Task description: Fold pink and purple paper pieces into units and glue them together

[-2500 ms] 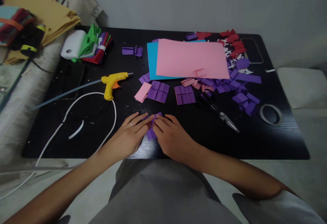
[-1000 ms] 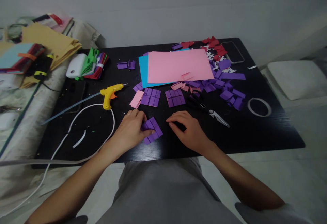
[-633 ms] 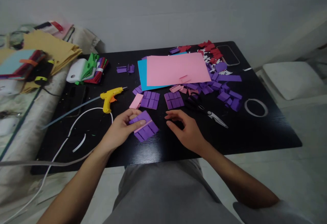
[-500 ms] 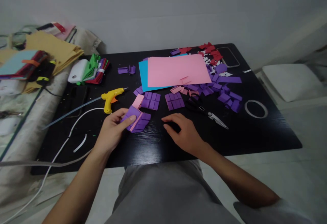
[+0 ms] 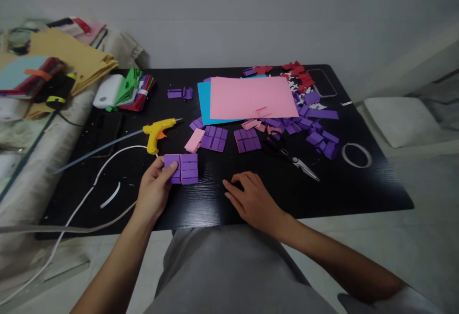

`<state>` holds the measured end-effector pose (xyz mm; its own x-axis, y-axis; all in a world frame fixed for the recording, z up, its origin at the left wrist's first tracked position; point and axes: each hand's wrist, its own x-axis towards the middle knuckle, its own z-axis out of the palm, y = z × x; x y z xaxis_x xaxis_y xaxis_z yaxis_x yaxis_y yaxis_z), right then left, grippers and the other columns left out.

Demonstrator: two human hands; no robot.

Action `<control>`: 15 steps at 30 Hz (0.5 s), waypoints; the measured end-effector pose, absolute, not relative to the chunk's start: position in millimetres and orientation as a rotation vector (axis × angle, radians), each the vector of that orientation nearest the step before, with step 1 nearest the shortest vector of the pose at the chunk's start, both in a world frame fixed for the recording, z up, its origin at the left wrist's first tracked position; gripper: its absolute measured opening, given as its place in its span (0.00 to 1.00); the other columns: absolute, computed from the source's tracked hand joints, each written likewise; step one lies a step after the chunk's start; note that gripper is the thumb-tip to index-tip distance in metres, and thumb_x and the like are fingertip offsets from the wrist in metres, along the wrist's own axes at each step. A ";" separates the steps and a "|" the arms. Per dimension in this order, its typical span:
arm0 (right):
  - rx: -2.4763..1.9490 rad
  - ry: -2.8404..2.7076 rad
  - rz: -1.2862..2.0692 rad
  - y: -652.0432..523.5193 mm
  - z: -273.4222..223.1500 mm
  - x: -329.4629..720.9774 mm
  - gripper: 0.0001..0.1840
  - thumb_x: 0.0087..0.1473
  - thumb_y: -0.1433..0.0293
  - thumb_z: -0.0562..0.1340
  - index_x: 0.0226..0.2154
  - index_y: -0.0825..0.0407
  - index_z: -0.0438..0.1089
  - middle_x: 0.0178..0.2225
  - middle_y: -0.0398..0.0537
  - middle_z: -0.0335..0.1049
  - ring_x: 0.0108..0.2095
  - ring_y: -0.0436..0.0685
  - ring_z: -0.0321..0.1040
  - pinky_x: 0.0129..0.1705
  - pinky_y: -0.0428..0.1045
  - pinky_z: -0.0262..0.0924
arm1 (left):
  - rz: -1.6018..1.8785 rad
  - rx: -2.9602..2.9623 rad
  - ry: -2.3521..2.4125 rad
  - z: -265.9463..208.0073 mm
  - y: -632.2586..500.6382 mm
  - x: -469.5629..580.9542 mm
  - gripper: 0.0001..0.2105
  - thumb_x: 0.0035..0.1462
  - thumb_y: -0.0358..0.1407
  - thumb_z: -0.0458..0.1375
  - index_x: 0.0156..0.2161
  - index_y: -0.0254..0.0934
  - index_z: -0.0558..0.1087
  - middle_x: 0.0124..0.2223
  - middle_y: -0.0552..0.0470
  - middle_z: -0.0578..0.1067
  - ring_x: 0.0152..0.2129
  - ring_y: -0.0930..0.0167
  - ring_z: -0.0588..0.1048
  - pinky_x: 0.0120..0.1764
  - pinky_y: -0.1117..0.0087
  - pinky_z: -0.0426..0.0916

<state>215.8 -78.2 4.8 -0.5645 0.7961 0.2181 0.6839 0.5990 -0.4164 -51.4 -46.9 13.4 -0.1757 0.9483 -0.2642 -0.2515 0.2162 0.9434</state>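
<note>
My left hand [image 5: 156, 185] grips a purple folded-paper panel [image 5: 189, 168] by its left part, thumb on top; a pink seam runs down its middle. My right hand [image 5: 253, 201] rests near the table's front, fingers stretched out and holding nothing. Beyond my hands lie two similar purple paper panels, the left panel [image 5: 214, 138] and the right panel [image 5: 247, 140]. A pink folded paper piece [image 5: 194, 140] touches the left one. Black-handled scissors [image 5: 296, 160] lie right of the right panel. A yellow glue gun [image 5: 156, 134] with a long glue stick lies just past my left hand.
Pink sheets [image 5: 251, 96] lie over a blue sheet [image 5: 204, 103] at the back. Loose purple pieces [image 5: 322, 139] and red scraps [image 5: 297, 72] spread to their right. A tape roll [image 5: 356, 155] sits at the right. A white cord [image 5: 103, 166] crosses the table's left side.
My left hand has turned the purple panel from tilted to flat and facing up. My right hand's fingers have spread and shifted slightly left and down.
</note>
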 end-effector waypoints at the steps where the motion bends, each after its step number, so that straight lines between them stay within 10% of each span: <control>1: -1.174 -2.444 0.398 -81.4 3.5 216.4 0.17 0.71 0.70 0.59 0.55 0.59 0.77 0.46 0.60 0.74 0.48 0.64 0.68 0.50 0.60 0.69 | 1.267 0.759 1.291 10.7 -49.6 -52.1 0.17 0.54 0.44 0.73 0.43 0.37 0.77 0.37 0.53 0.82 0.30 0.71 0.79 0.36 0.72 0.74; 15: -1.097 -2.593 0.331 -106.2 -5.4 221.6 0.23 0.71 0.62 0.59 0.64 0.51 0.72 0.62 0.63 0.70 0.61 0.69 0.65 0.62 0.68 0.68 | 1.184 1.135 1.427 -3.4 -70.0 -55.0 0.18 0.58 0.50 0.70 0.39 0.38 0.72 0.31 0.56 0.77 0.27 0.73 0.74 0.33 0.74 0.71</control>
<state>221.6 -106.2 -5.4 -0.6606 0.7267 0.1881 0.6561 0.6808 -0.3257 -55.0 -70.0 -3.4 -0.1405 0.9855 -0.0950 0.0888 0.1081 0.9902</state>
